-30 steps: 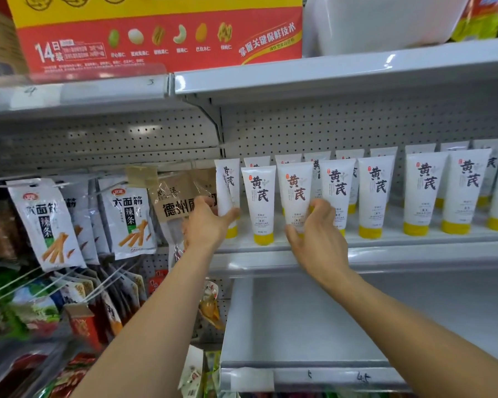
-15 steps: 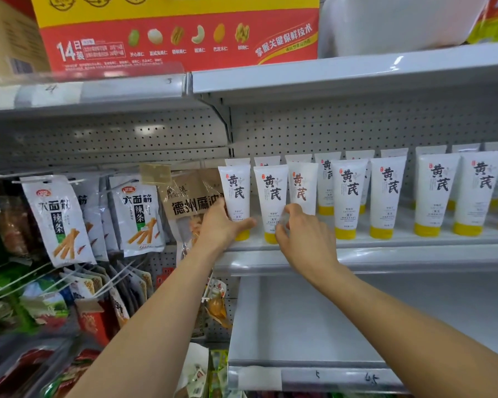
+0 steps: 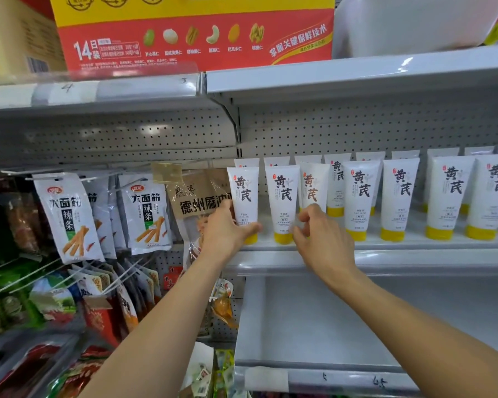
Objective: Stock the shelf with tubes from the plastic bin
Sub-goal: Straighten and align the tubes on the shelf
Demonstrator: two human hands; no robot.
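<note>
White tubes with yellow caps and black characters stand upright in two rows on the white middle shelf [image 3: 385, 262]. My left hand [image 3: 227, 231] grips the lower part of the leftmost front tube [image 3: 243, 191], thumb across its front near the cap. My right hand [image 3: 322, 239] pinches the bottom of the third front tube [image 3: 314, 185] with curled fingers. That tube leans slightly and its cap is hidden behind the hand. The second tube [image 3: 282, 196] stands free between my hands. More tubes [image 3: 400, 193] run off to the right.
Snack packets [image 3: 66, 216] hang on pegs to the left, close beside the leftmost tube. A red and yellow carton [image 3: 196, 33] and a white plastic container [image 3: 414, 24] sit on the top shelf. The lower shelf [image 3: 357, 317] is below my right arm.
My left hand has set the leftmost tube into the front row. My right hand has shifted left and low, its fingers closing on the third tube's base.
</note>
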